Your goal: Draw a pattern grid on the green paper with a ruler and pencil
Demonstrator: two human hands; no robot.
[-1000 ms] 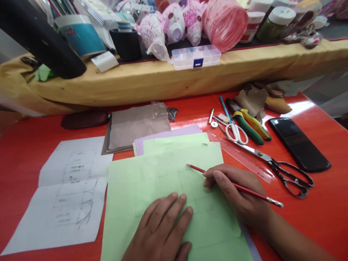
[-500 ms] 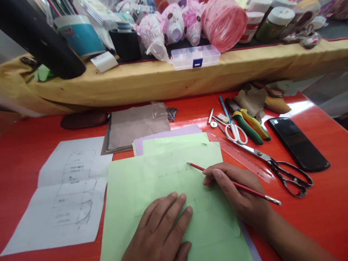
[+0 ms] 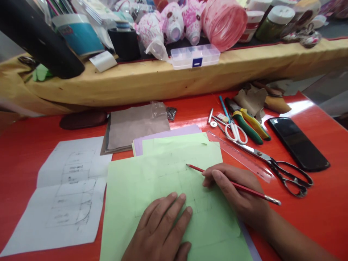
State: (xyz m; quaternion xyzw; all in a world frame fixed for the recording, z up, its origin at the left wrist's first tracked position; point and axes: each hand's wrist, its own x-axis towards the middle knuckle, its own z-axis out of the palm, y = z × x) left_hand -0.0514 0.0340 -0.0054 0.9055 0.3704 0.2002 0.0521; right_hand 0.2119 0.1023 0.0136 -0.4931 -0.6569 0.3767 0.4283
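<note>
My right hand (image 3: 236, 188) is closed round a red pencil (image 3: 248, 189), whose tip points left at faint lines on the light green paper (image 3: 125, 188). Flat on the lower middle of that paper lies my left hand (image 3: 165, 228), its fingers a little apart and holding nothing. To the left, a creased white sheet (image 3: 40, 214) bears a pencil drawing of lines and curves. More green and lilac sheets (image 3: 174, 131) stick out from beneath the top one. Whether the pencil tip touches the paper is hard to tell.
Right of the paper are a clear ruler (image 3: 241, 157), large scissors (image 3: 261, 155), white-handled scissors (image 3: 236, 133), pliers (image 3: 248, 125) and a black phone (image 3: 299, 144). Behind lie grey-brown sheets (image 3: 138, 127) and a dark case (image 3: 83, 120). A cloth-covered shelf (image 3: 122, 85) holds jars and a clear box (image 3: 195, 57).
The pencil tip has shifted very slightly down and left with my right hand. My left hand stays in place on the paper.
</note>
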